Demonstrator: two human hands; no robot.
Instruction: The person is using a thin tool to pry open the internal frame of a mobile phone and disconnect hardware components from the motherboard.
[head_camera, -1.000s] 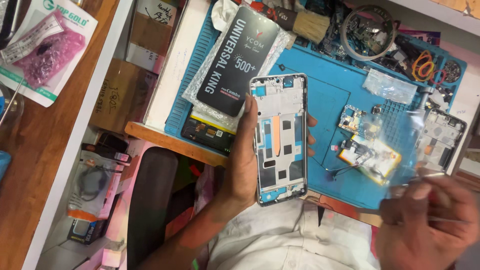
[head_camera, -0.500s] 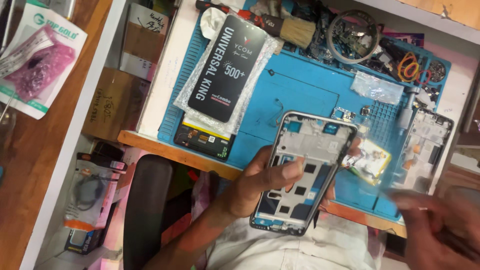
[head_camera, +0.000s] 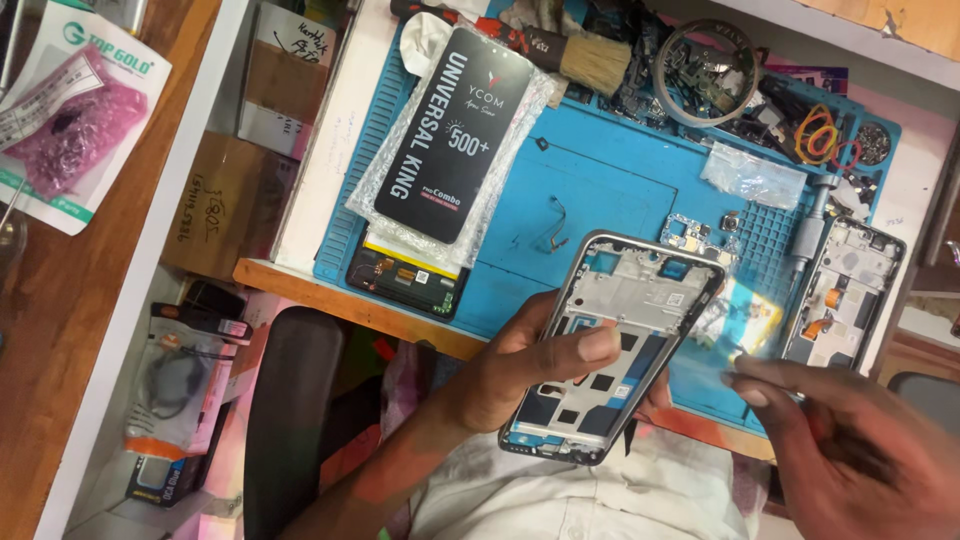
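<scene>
Cluttered with phone parts, the counter (head_camera: 300, 275) carries a blue work mat (head_camera: 600, 190). Nearest, the left hand (head_camera: 520, 370) grips a bare phone frame (head_camera: 615, 345), thumb across its inner face, tilted above the counter edge. Just beside it, the right hand (head_camera: 850, 450) pinches a thin tool (head_camera: 735, 352), its tip near the frame's side. Farther off lie a bagged black screen package (head_camera: 450, 130), a brush (head_camera: 590, 55) and another opened phone (head_camera: 850, 290).
</scene>
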